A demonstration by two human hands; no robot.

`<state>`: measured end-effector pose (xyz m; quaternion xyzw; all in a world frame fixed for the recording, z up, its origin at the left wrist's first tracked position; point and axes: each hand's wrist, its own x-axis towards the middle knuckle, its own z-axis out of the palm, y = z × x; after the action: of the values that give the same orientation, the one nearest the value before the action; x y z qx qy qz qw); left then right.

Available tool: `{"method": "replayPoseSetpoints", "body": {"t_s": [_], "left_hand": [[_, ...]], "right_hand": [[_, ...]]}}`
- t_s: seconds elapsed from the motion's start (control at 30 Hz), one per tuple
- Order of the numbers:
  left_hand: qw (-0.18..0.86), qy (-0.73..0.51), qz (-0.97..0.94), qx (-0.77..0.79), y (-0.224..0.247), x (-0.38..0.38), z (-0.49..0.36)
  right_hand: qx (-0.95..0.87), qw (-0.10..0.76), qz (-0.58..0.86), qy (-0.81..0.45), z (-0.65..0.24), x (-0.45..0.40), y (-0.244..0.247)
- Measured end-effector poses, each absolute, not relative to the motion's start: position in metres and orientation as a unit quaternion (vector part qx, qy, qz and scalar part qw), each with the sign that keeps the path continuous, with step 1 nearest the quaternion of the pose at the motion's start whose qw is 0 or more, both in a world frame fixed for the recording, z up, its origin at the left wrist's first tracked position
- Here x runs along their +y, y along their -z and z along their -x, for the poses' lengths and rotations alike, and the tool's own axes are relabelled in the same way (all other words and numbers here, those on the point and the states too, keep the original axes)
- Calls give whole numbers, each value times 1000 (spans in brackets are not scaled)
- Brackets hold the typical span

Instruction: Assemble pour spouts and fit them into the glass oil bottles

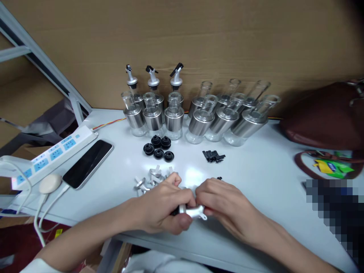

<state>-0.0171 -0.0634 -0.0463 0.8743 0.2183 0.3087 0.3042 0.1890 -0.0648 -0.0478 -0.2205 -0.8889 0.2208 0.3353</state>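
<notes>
The left hand (pixel 170 206) has its grip closed, thumb and fingers wrapped round a silver, metallic-looking pourer spout with a black base (pixel 195 212). This spout lies nearer the person than the cluster of five round, black, ribbed stoppers (pixel 158 153) on the pale, glossy desk (pixel 270 185), and a little to the cluster's right. The right hand (pixel 224 203) is at the spout's free end, its fingers bent together; they hide whatever lies between them, so I cannot tell whether its grip has hold of a part.

Just in front of the stopper cluster, partly behind the left hand, is a loose heap of silver spouts (pixel 155 176). To the cluster's right lies a small pile of slim black levers (pixel 214 156).

Directly behind the cluster stand three open clear-glass bottles with brushed-steel bands (pixel 152 116), and behind those, three similar bottles fitted with silver-and-black pourers (pixel 153 81). Six more open banded bottles (pixel 222 120) stand behind the cluster to its right. Well to its left lie a black-screened smartphone (pixel 87 163) and a white power strip with blue sockets (pixel 56 153); far to its right sits a dark reddish-brown bag (pixel 324 117).
</notes>
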Motion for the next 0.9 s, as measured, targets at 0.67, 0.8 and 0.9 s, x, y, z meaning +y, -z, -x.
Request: {"method": "replayPoseSetpoints", "body": {"t_s": [0.67, 0.8, 0.9], "left_hand": [[131, -362, -899, 211, 42, -52, 21], [126, -387, -882, 238, 47, -51, 23], [112, -385, -883, 244, 49, -53, 20]], "right_hand": [[-709, 448, 399, -370, -228, -41, 36], [-740, 423, 420, -312, -232, -35, 35], [-773, 369, 444, -264, -233, -37, 36]]}}
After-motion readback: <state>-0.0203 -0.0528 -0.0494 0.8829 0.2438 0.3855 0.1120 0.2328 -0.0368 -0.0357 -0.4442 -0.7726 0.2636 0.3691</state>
